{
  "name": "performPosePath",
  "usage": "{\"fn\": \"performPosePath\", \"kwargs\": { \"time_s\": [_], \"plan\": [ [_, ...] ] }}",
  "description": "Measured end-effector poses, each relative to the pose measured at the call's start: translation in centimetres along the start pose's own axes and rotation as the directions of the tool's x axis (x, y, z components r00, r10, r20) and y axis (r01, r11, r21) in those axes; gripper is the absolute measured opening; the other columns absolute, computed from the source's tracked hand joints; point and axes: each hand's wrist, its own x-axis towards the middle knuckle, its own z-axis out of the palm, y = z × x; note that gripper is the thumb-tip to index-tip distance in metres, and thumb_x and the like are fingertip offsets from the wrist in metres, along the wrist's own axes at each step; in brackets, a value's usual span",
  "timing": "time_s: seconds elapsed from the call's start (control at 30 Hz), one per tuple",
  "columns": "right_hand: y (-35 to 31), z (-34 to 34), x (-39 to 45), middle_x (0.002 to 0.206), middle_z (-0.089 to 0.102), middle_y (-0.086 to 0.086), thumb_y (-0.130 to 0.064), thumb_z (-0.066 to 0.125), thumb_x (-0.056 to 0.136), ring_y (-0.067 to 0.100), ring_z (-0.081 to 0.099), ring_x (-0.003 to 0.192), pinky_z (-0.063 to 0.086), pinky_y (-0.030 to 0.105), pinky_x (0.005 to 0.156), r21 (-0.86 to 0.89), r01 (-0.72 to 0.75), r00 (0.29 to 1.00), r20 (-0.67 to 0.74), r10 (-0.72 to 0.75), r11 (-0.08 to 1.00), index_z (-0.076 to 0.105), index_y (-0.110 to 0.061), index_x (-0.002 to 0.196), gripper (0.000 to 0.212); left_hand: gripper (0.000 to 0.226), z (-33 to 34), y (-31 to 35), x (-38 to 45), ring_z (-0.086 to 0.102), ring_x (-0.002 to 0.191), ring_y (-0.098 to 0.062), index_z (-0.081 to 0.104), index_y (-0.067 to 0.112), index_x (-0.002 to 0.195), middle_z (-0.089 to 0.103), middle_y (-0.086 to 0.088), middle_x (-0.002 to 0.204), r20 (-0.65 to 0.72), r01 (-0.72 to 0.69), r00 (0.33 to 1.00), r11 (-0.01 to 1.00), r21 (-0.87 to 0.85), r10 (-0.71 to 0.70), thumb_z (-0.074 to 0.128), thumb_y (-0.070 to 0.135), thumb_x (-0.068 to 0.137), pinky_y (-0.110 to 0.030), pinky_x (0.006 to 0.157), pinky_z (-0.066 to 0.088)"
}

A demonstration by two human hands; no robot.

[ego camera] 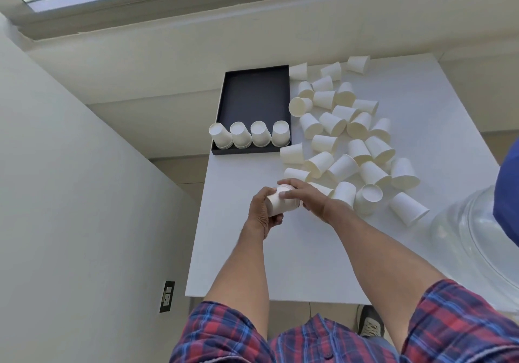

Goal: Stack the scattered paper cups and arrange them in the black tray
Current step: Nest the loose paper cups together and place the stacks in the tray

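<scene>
Both hands' grip hides much of the cup stack (280,202).

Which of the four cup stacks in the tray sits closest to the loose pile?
The rightmost stack, against the black tray's right wall. The other three stand in a row to its left, farther from the loose cups on the table.

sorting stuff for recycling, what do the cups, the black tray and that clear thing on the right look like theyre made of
Cups: matte white paper, going by the rolled rims and dull surface.
Black tray: probably matte card or board; its thin straight walls and flat dark floor show no gloss.
Clear container: transparent plastic or glass, glossy with ringed highlights. I can't tell which.
</scene>
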Motion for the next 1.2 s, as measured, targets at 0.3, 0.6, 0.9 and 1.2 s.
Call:
{"fn": "performPosePath", "kwargs": {
  "time_s": [0.3, 0.6, 0.9, 1.2],
  "plan": [
    [2.6, -1.1, 0.5, 0.115, 0.056, -0.016, -0.036, 0.092, 0.063, 0.0, 0.057, 0.069, 0.05, 0.022, 0.071, -0.319, 0.12, 0.992, 0.01, -0.124, 0.94, 0.064, -0.038, 0.121, 0.064, 0.059, -0.6, -0.6, 0.7, 0.054, 0.057, -0.025, 0.068, 0.009, 0.114, 0.065, -0.015, 0.09, -0.116, 0.012, 0.993, 0.992, 0.123, 0.002, 0.062, 0.038, 0.064, -0.025, 0.049, 0.042],
    [2.5, -0.7, 1.6, 0.129, 0.049, -0.02, -0.041, 0.092, 0.061, -0.01, 0.05, 0.081, 0.043, 0.026, 0.082, -0.422, 0.231, 0.96, -0.045, -0.275, 0.876, 0.06, -0.033, 0.128, 0.075, 0.056, -1.3, 0.3, 0.0, 0.059, 0.085, -0.03, 0.071, 0.006, 0.124, 0.07, -0.012, 0.101, 0.109, -0.03, 0.994, 0.997, 0.07, 0.023, 0.072, 0.049, 0.087, -0.033, 0.073, 0.055],
    [1.2, -0.7, 2.6, 0.121, 0.052, -0.018, -0.05, 0.082, 0.071, 0.006, 0.055, 0.105, 0.053, 0.038, 0.084, -0.558, 0.251, 0.861, -0.244, -0.446, 0.791, 0.053, -0.037, 0.131, 0.068, 0.057, -0.6, 3.1, 2.1, 0.071, 0.081, -0.029, 0.072, 0.0, 0.115, 0.073, -0.013, 0.095, 0.029, -0.089, 0.996, 0.978, 0.19, 0.085, 0.082, 0.04, 0.077, -0.036, 0.083, 0.061],
    [-3.8, -1.5, 7.5, 0.127, 0.053, -0.004, -0.036, 0.08, 0.082, 0.015, 0.063, 0.063, 0.055, 0.037, 0.066, -0.629, 0.344, 0.692, -0.332, -0.641, 0.697, 0.047, -0.028, 0.144, 0.071, 0.048, 2.6, 9.9, 5.9, 0.065, 0.075, -0.02, 0.071, 0.011, 0.094, 0.071, 0.0, 0.083, 0.001, -0.294, 0.95, 0.896, 0.331, 0.312, 0.078, 0.054, 0.075, -0.027, 0.064, 0.047]
  ]
}}
